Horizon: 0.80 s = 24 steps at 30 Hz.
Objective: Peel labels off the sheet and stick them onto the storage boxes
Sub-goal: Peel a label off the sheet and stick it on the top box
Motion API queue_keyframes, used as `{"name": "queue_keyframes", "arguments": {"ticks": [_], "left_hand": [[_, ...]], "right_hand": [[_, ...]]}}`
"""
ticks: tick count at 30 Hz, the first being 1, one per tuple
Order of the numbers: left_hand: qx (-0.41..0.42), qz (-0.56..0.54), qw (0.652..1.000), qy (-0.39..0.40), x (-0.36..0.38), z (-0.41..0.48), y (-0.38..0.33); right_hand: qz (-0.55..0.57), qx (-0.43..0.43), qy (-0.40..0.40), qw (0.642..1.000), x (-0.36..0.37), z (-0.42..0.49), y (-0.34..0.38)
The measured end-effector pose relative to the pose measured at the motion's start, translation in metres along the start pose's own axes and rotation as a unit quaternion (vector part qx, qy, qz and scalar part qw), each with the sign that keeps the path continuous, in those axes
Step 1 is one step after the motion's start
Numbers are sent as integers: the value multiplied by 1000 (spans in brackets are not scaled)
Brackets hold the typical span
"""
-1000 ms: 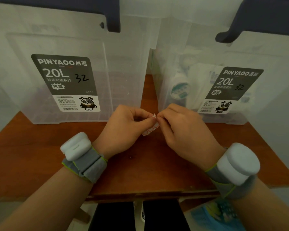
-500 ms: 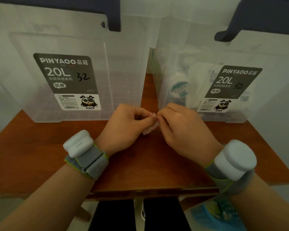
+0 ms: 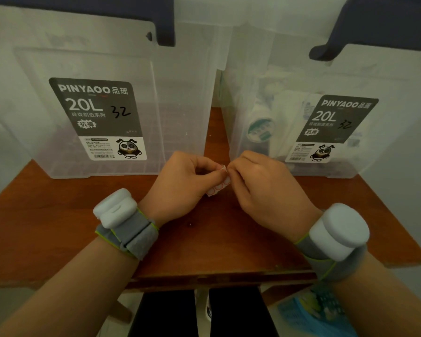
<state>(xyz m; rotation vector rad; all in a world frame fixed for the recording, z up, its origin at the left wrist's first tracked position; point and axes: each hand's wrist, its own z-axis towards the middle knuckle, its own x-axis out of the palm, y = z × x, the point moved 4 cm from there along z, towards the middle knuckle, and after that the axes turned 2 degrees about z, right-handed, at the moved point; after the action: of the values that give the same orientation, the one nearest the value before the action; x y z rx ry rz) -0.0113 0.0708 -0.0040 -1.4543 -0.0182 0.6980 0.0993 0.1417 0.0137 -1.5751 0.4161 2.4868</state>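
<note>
Two clear plastic storage boxes stand at the back of the brown wooden table [image 3: 58,229]. The left box [image 3: 175,98] and the right box [image 3: 277,76] each carry a dark printed product sticker. Between my hands, just above the table, is a small white label sheet [image 3: 218,187] with round labels. My left hand [image 3: 180,186] pinches the sheet from the left. My right hand [image 3: 265,188] pinches at the sheet's top edge with thumb and forefinger. Most of the sheet is hidden by my fingers.
The right box holds white packets and a tape roll [image 3: 260,128]. Both boxes have dark blue lid handles at the top. A narrow gap of table runs between the boxes. A blue packet [image 3: 311,312] lies below the table's front edge, right.
My hands and the sheet have stayed together in the same pinch. The view has drifted slightly; nothing has been let go or stuck on.
</note>
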Motion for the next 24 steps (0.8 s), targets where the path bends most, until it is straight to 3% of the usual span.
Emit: {"name": "queue_keyframes", "arguments": {"ticks": [24], "left_hand": [[-5, 0, 1000, 15, 2, 2, 7]], "right_hand": [[66, 18, 2, 998, 0, -2, -8]]}}
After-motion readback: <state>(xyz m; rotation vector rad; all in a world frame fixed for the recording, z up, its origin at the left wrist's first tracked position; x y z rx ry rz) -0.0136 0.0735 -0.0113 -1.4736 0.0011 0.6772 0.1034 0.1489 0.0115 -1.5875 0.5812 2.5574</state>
